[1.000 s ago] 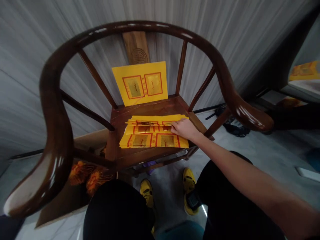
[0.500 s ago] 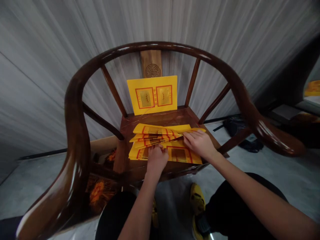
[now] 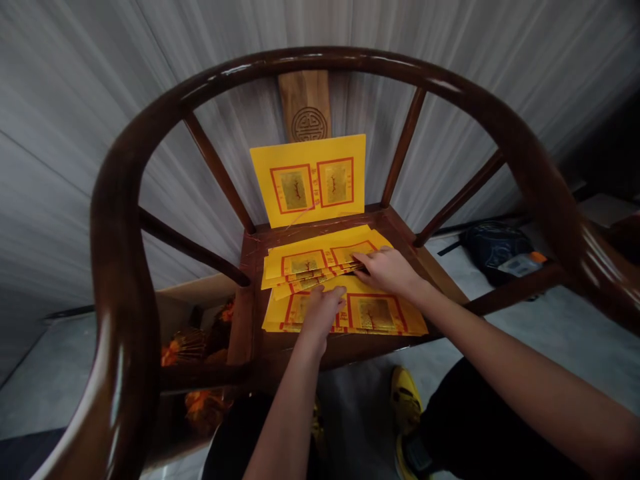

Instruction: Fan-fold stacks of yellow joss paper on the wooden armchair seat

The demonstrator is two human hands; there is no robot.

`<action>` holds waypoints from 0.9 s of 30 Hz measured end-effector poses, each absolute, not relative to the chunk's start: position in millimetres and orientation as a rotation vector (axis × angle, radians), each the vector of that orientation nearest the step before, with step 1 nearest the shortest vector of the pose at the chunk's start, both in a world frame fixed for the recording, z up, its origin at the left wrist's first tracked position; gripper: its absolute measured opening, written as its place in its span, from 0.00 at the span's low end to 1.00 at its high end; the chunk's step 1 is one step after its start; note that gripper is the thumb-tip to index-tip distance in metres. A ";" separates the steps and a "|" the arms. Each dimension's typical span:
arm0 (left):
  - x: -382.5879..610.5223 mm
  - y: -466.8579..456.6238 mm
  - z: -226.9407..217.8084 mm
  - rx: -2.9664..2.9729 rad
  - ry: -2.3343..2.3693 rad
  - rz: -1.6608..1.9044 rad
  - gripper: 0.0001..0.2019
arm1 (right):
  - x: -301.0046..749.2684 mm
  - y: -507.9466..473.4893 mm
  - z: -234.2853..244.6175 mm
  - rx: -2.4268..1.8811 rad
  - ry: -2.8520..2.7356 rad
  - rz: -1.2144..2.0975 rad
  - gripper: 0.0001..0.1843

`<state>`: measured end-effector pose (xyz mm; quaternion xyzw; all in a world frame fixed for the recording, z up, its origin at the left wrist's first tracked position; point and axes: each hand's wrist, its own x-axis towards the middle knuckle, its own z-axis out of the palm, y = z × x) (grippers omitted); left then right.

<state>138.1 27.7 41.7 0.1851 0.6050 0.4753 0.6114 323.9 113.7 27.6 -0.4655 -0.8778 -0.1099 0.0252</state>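
Several yellow paper sheets (image 3: 325, 257) with red frames and gold panels lie in fanned layers on the seat of a dark wooden horseshoe-back armchair (image 3: 120, 320). A larger sheet (image 3: 307, 180) stands upright against the chair's carved back splat (image 3: 305, 100). My right hand (image 3: 387, 270) presses on the fanned edges, fingertips among the layers. My left hand (image 3: 323, 313) lies just below it, its fingers on the lower sheets (image 3: 375, 313). Whether the left hand grips them is hidden.
A cardboard box (image 3: 193, 293) with orange paper ornaments sits behind the chair's left side. A dark bag (image 3: 493, 247) lies on the grey floor to the right. Yellow shoes (image 3: 406, 400) show below, and a pleated grey curtain fills the background.
My left hand has come in over the seat since the oldest frame. The upper sheets now lie flatter and show their red frames. The view has shifted, with the chair appearing larger.
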 end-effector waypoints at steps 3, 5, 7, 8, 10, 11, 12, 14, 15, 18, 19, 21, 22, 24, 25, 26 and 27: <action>136.4 33.0 41.3 0.325 1.276 1.137 0.11 | 316.5 127.6 23.5 -1.428 -2.767 -0.277 0.18; 135.7 37.6 42.9 0.257 1.191 1.173 0.03 | 312.4 134.9 17.9 -1.440 -2.775 -0.252 0.16; 135.3 42.2 45.7 0.189 1.133 1.217 0.06 | 308.9 140.1 13.1 -1.451 -2.779 -0.235 0.15; 135.0 44.6 47.3 0.158 1.111 1.239 0.07 | 307.6 142.0 11.8 -1.453 -2.783 -0.227 0.15; 134.4 49.9 50.7 0.104 1.075 1.276 0.09 | 306.3 144.3 11.9 -1.451 -2.785 -0.213 0.14; 134.1 53.1 52.2 0.082 1.058 1.290 0.10 | 306.2 145.1 13.2 -1.452 -2.781 -0.210 0.14; 133.8 56.7 53.5 0.063 1.046 1.302 0.10 | 306.6 145.7 15.0 -1.455 -2.775 -0.208 0.14; 133.2 65.3 55.1 0.028 1.037 1.323 0.10 | 308.0 147.2 19.4 -1.457 -2.767 -0.202 0.13; 132.7 69.9 55.4 0.012 1.040 1.334 0.10 | 308.8 148.1 21.5 -1.455 -2.768 -0.197 0.12; 130.4 83.2 53.6 -0.025 1.071 1.360 0.10 | 310.2 151.9 25.8 -1.428 -2.789 -0.168 0.12; 129.3 86.9 52.2 -0.033 1.088 1.363 0.09 | 310.2 153.3 26.5 -1.417 -2.797 -0.157 0.12; 126.8 92.7 48.6 -0.039 1.133 1.360 0.07 | 309.8 155.7 27.2 -1.394 -2.811 -0.135 0.12; 125.5 95.1 46.7 -0.035 1.159 1.356 0.06 | 309.4 156.5 27.4 -1.381 -2.818 -0.125 0.12; 123.3 99.0 43.2 -0.013 1.214 1.351 0.05 | 308.6 157.2 27.8 -1.357 -2.832 -0.105 0.12; 122.6 100.7 41.7 0.001 1.242 1.352 0.05 | 308.0 156.9 28.0 -1.342 -2.839 -0.099 0.12; 122.2 102.3 40.5 0.016 1.270 1.354 0.06 | 307.2 156.1 28.2 -1.318 -2.849 -0.096 0.12; 122.1 103.7 39.4 0.029 1.302 1.359 0.08 | 306.2 154.9 28.4 -1.283 -2.862 -0.096 0.12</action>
